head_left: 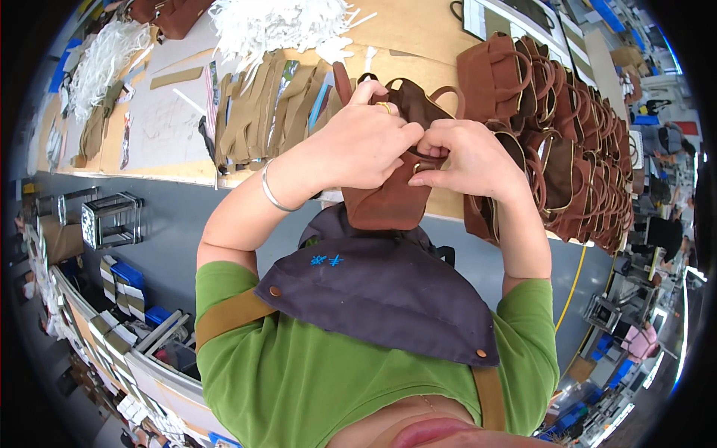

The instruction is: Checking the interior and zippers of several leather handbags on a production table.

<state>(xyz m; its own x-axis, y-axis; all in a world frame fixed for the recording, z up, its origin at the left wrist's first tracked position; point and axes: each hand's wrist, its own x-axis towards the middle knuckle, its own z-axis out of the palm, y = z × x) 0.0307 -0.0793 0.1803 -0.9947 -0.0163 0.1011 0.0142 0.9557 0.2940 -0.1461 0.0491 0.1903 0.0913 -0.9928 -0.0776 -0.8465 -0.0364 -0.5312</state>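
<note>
Small brown handbag [385,205] is held at the worktable's [414,33] front edge, body below the fingers. Its top is gripped by the left hand's [366,142] curled fingers, its opening's edge pinched by the right hand's [469,158] thumb and fingers; matching handbags [494,82] are massed at the worktable's right.

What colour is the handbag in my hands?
The handbag is reddish brown; it shows best in the head view.

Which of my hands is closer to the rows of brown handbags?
Right. Your right hand is just left of the rows of brown handbags; your left hand is farther left, on the separate handbag.
</note>
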